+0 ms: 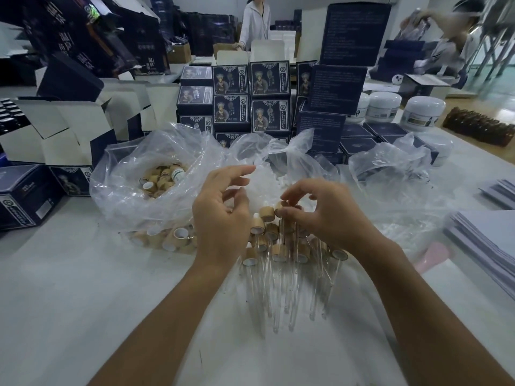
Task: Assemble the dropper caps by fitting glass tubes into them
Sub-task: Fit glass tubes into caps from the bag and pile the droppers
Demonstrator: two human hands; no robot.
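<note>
My right hand [320,215] pinches a bamboo dropper cap [279,210] at its fingertips, and a glass tube [281,231] hangs down from it. A second bamboo cap [266,213] sits just left of it, between my hands. My left hand [223,215] hovers beside it with fingers loosely spread, holding nothing that I can see. Below both hands lies a pile of assembled droppers [278,257] on the white table [83,288], their glass tubes pointing toward me. A clear plastic bag [125,190] at the left holds several loose bamboo caps [158,181].
More clear bags [390,168] lie behind and to the right of my hands. Dark blue product boxes [250,101] are stacked at the back, with white jars [423,112] and amber bottles [479,126] at the right. Paper stacks [487,240] lie on the right. Two people work at the back.
</note>
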